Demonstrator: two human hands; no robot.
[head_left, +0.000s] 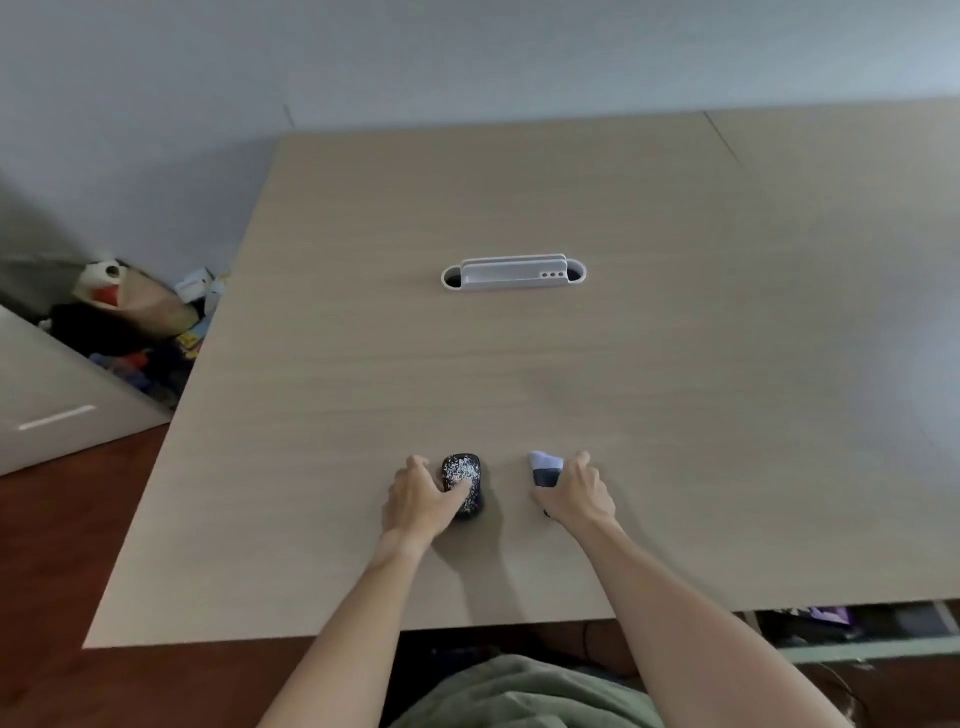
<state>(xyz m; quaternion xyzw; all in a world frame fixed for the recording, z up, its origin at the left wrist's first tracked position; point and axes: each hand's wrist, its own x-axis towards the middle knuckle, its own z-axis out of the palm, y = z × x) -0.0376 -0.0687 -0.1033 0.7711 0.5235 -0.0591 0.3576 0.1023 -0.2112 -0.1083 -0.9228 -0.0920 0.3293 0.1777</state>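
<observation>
A: Left hand (421, 493)?
B: Fingers (418, 463) grasping speckled sock (462, 474), near desk (519, 389) front edge.
A: Right hand (576, 493)?
B: Fingers grasping grey sock (545, 467), same edge. The 2 socks lie near, not touching.

Soft, dim light; faint glare at right; wide-angle bending at edges.

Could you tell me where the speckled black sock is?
Head view, near table edge: the speckled black sock is in the left hand, left of the grey sock.
</observation>
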